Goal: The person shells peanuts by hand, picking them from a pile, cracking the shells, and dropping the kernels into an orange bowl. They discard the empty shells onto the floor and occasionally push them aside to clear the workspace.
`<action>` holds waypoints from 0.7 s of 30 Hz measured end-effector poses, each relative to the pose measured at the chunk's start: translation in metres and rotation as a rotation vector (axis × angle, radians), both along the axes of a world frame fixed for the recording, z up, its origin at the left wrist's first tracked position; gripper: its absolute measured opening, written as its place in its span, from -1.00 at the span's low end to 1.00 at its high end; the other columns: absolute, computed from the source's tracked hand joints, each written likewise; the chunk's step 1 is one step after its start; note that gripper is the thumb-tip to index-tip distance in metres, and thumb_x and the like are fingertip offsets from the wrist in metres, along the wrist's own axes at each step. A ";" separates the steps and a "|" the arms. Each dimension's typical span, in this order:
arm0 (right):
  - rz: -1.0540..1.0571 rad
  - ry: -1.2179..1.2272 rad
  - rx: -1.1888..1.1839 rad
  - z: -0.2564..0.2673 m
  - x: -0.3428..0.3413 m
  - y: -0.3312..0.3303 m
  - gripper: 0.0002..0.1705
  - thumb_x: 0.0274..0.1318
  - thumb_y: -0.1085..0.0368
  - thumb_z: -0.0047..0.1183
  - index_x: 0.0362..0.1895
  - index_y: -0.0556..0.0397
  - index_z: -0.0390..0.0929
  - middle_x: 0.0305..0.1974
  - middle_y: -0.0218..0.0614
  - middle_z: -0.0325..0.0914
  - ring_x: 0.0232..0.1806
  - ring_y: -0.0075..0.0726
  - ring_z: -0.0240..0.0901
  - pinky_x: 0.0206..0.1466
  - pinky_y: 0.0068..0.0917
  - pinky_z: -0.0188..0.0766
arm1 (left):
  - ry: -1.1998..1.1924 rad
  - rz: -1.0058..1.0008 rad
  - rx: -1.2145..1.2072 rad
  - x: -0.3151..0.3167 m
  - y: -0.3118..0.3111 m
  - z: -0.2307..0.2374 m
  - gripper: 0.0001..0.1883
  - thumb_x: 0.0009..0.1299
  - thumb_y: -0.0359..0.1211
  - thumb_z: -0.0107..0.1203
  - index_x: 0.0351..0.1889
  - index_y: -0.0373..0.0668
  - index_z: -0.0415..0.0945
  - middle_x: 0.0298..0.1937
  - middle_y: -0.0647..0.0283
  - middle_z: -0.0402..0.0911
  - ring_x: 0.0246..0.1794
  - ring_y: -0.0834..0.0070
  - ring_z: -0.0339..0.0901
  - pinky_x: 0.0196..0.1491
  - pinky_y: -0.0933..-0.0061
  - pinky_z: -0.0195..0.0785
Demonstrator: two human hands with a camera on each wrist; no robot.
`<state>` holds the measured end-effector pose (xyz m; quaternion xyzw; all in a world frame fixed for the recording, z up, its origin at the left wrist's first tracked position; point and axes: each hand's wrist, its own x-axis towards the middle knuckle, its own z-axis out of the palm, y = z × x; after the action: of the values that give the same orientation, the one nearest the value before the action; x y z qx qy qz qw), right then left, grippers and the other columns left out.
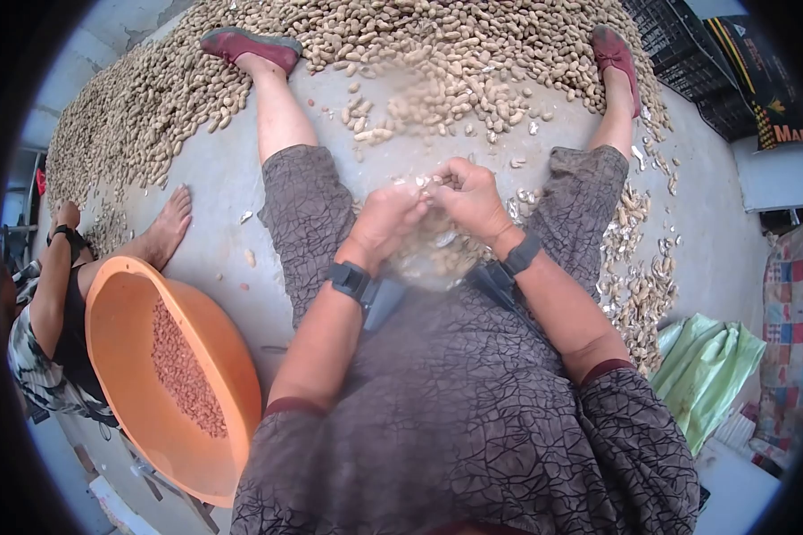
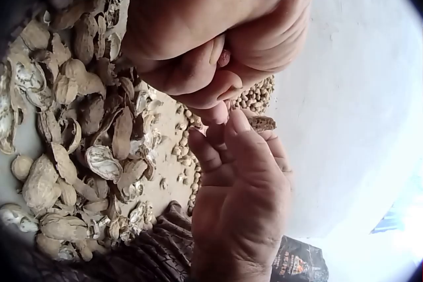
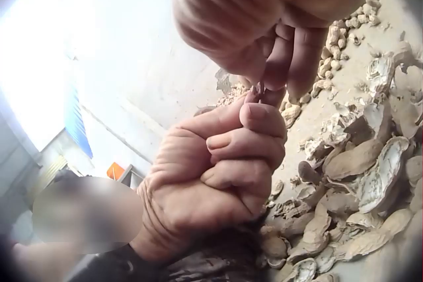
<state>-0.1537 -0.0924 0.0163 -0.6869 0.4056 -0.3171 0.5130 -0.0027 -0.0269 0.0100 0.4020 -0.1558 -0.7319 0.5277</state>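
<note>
In the head view both hands meet over the lap, thumbs and fingertips nearly together. The left hand [image 1: 388, 221] has its fingers curled in, and a small reddish peanut kernel [image 2: 224, 58] shows between them in the left wrist view. Opposite it, the right hand [image 1: 473, 201] pinches at the left fingertips. A brown piece of peanut shell [image 2: 263, 123] sticks out behind the right thumb. Below the hands lie cracked peanut shells [image 2: 104, 163], some showing pale insides. What sits right between the meeting fingertips is mostly hidden.
A wide heap of unshelled peanuts [image 1: 152, 116] spreads ahead around the feet. At left, an orange basin [image 1: 107, 303] holds red kernels, with another person's arm [image 1: 53, 276] beside it. Loose shells [image 1: 633, 294], a green sack [image 1: 709, 366] and a black crate [image 1: 687, 53] are at right.
</note>
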 end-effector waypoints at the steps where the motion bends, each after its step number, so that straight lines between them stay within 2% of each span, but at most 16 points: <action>1: -0.014 -0.075 0.090 -0.004 -0.001 -0.003 -0.84 -0.11 0.41 0.08 -0.36 0.20 0.52 -0.46 -0.26 0.54 -0.46 -0.44 0.49 -0.38 -0.47 0.43 | -0.024 0.023 0.030 -0.001 0.000 0.001 -0.86 0.41 -0.39 -0.05 -0.28 -0.30 0.45 -0.47 0.33 0.49 -0.67 0.79 0.25 -0.71 0.84 0.03; 2: -0.028 -0.149 0.180 -0.007 -0.002 -0.006 -0.84 -0.10 0.42 0.09 -0.34 0.20 0.52 -0.47 -0.29 0.54 -0.46 -0.52 0.48 -0.40 -0.52 0.43 | -0.022 0.022 0.027 -0.002 0.000 0.000 -0.86 0.41 -0.39 -0.05 -0.28 -0.30 0.45 -0.47 0.33 0.49 -0.67 0.79 0.25 -0.71 0.84 0.03; 6: -0.025 -0.166 0.356 0.003 -0.003 -0.005 -0.82 -0.11 0.44 0.11 -0.33 0.20 0.51 -0.49 -0.31 0.53 -0.49 -0.53 0.47 -0.44 -0.53 0.43 | -0.002 -0.013 0.037 0.001 -0.001 -0.003 -0.85 0.41 -0.38 -0.03 -0.29 -0.29 0.46 -0.46 0.32 0.51 -0.66 0.79 0.29 -0.71 0.84 0.03; 9: -0.040 -0.123 0.283 -0.006 0.001 -0.003 -0.82 -0.12 0.44 0.11 -0.33 0.20 0.51 -0.50 -0.27 0.53 -0.52 -0.52 0.46 -0.47 -0.54 0.43 | 0.011 -0.008 0.053 -0.001 -0.001 -0.001 -0.83 0.41 -0.36 -0.03 -0.31 -0.29 0.46 -0.47 0.29 0.52 -0.65 0.76 0.31 -0.72 0.84 0.02; 15: -0.150 -0.032 0.049 -0.003 -0.001 -0.005 -0.82 -0.18 0.43 0.11 -0.38 0.21 0.52 -0.49 -0.24 0.55 -0.44 -0.50 0.48 -0.37 -0.52 0.43 | 0.106 0.006 0.076 0.002 -0.002 -0.004 -0.80 0.42 -0.33 -0.02 -0.38 -0.28 0.44 -0.44 0.16 0.53 -0.66 0.70 0.33 -0.76 0.83 0.02; 17: -0.119 0.058 0.019 0.001 -0.004 -0.009 -0.80 -0.22 0.44 0.10 -0.38 0.20 0.55 -0.46 -0.18 0.57 -0.39 -0.37 0.52 -0.30 -0.46 0.43 | 0.179 0.004 0.048 0.006 -0.002 -0.007 -0.82 0.42 -0.35 -0.04 -0.36 -0.28 0.43 -0.42 0.12 0.53 -0.66 0.68 0.32 -0.76 0.83 0.01; 18: -0.123 0.061 0.011 0.002 -0.008 -0.013 -0.80 -0.22 0.44 0.10 -0.38 0.20 0.55 -0.46 -0.18 0.57 -0.39 -0.37 0.52 -0.30 -0.46 0.43 | 0.185 -0.005 0.014 0.008 -0.002 -0.007 -0.83 0.42 -0.37 -0.05 -0.30 -0.31 0.44 -0.40 0.19 0.53 -0.62 0.70 0.32 -0.71 0.82 0.04; 20: 0.193 0.299 -0.115 0.001 -0.017 -0.024 -0.77 -0.23 0.42 0.06 -0.34 0.15 0.59 -0.43 -0.10 0.57 -0.36 -0.19 0.54 -0.24 -0.39 0.44 | 0.194 0.015 -0.003 0.009 -0.002 -0.009 -0.83 0.43 -0.38 -0.06 -0.29 -0.31 0.43 -0.40 0.18 0.53 -0.62 0.70 0.31 -0.71 0.82 0.04; 21: 0.194 0.303 -0.116 0.000 -0.021 -0.032 -0.77 -0.23 0.42 0.06 -0.34 0.15 0.59 -0.43 -0.10 0.57 -0.36 -0.19 0.54 -0.24 -0.39 0.44 | 0.198 0.041 -0.014 0.009 -0.002 -0.008 -0.84 0.44 -0.38 -0.08 -0.29 -0.31 0.43 -0.41 0.18 0.53 -0.63 0.70 0.30 -0.70 0.81 0.05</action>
<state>-0.1746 -0.1240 0.0162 -0.7912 0.3911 -0.1819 0.4335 0.0058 -0.0286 0.0021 0.3274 -0.0996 -0.7559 0.5581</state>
